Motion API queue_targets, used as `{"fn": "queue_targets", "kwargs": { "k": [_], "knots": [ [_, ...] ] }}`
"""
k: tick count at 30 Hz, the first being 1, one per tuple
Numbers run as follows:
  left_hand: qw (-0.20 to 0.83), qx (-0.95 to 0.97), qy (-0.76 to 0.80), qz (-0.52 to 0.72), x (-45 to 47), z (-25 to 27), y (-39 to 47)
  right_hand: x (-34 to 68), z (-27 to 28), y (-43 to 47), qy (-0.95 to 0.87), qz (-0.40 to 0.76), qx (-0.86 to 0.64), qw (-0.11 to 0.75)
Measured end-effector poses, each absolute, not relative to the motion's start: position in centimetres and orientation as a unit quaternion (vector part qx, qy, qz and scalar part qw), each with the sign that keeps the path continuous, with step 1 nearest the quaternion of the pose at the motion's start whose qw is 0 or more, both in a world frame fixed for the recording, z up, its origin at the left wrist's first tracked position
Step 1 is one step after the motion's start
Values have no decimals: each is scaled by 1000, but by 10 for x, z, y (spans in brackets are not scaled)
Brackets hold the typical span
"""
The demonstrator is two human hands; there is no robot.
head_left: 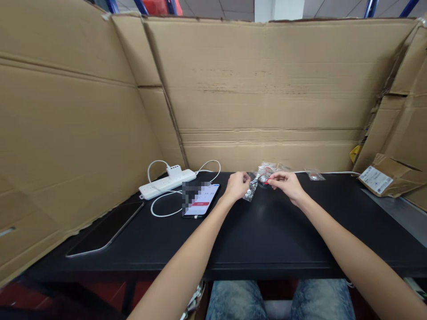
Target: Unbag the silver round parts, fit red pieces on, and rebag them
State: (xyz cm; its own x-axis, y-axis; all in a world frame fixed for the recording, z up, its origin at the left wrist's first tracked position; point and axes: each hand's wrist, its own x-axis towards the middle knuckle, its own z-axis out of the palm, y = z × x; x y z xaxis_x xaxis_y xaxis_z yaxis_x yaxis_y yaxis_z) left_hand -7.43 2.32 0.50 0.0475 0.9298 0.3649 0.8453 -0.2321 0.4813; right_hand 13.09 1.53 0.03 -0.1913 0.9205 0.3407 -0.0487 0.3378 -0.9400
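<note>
My left hand (238,185) is closed on a small clear plastic bag (250,192) that hangs down from its fingertips over the black table. To its right, my right hand (285,185) pinches a small red item (267,181) between thumb and fingers; its kind is too small to make out. Behind both hands lies a pile of clear plastic bags (269,168) with red bits in them, close to the cardboard wall. The hands are a short way apart, with the fingertips facing each other.
Left of my hands lies a lit phone (202,201) on a charging cable, beside a white power strip (167,183). A dark flat panel (106,229) is at the far left. Another small bag (315,176) and a brown package (390,175) lie right. Cardboard walls (267,89) enclose the table (267,240).
</note>
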Motion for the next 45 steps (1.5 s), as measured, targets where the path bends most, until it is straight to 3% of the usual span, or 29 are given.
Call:
{"fn": "queue_targets", "kwargs": {
  "k": [4, 9, 13, 19, 24, 29, 40, 45],
  "knots": [
    [219, 737, 496, 404, -66, 2, 23, 128, 1, 14, -642, 437, -338, 532],
    [346, 734, 416, 409, -63, 0, 21, 136, -2, 23, -624, 400, -359, 568],
    [342, 753, 398, 397, -61, 3, 18, 142, -4, 28, -605, 398, -361, 587],
    [281, 772, 417, 389, -64, 4, 20, 145, -4, 28, -626, 425, -358, 548],
    [310, 772, 394, 392, -65, 5, 20, 146, 0, 24, -639, 439, -368, 513],
    [275, 793, 387, 381, -61, 7, 14, 146, 1, 22, -664, 456, -371, 463],
    [385, 755, 345, 403, -45, -7, 14, 148, 5, 16, -672, 484, -424, 367],
    [422, 701, 353, 453, -38, -10, 10, 152, 6, 17, -657, 496, -416, 387]
  ]
}}
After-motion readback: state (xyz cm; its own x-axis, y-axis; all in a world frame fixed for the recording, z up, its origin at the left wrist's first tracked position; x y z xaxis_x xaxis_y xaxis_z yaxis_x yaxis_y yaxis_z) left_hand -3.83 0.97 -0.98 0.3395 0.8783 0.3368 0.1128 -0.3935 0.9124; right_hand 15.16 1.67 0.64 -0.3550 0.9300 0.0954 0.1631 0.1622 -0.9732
